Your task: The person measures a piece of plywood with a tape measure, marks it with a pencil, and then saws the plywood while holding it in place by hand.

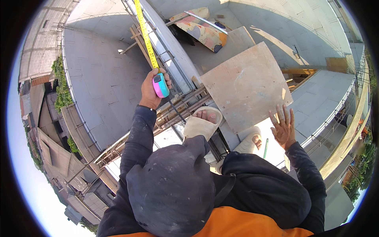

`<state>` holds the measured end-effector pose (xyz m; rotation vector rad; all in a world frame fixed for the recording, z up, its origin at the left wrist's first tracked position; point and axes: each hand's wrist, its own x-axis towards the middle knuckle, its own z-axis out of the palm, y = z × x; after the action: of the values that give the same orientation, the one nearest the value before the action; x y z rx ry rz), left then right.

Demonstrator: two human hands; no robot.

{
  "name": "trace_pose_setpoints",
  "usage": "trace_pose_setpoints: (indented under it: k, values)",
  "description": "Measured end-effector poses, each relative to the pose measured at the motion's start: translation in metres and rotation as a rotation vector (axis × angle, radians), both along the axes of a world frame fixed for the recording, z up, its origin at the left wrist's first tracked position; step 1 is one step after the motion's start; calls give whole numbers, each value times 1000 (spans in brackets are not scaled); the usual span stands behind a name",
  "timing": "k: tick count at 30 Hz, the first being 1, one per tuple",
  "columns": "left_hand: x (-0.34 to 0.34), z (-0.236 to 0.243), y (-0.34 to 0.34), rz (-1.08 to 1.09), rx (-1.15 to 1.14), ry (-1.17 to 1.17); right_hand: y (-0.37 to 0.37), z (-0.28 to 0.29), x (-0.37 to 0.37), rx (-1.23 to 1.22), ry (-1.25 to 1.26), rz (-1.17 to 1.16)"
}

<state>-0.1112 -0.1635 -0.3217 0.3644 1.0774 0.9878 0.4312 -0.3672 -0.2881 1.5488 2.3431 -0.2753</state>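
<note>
My left hand (147, 94) grips the pink and teal case of a tape measure (161, 86). Its yellow blade (146, 36) is drawn out and runs away from me, along the steel bars of a beam. Fingers spread, my right hand (282, 129) rests flat by the near right corner of a square plywood sheet (245, 81), holding nothing. A green pencil (266, 149) lies just left of that hand, close to my right sandal (251, 141). Between the tape and the plywood stands my left foot in a pale sandal (202, 123).
Long steel reinforcing bars (170, 59) with wooden strips run beside the tape. Large grey wall or floor surfaces (102, 75) lie to both sides, some lower down. A patterned, curved panel (203, 33) lies beyond the plywood. Timber planks (349, 138) edge the far right.
</note>
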Motion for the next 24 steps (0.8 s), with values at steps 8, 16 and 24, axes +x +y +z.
trace_pose_setpoints:
  k: [8,16,24]
  values:
    - [-3,-2,4,25,12,-124,61,-32,-6,112,-133,279]
    - [-23,-13,-4,54,-11,-123,70,45,-19,99,87,281]
    - [-31,-17,5,110,20,-99,187,189,-78,202,307,356]
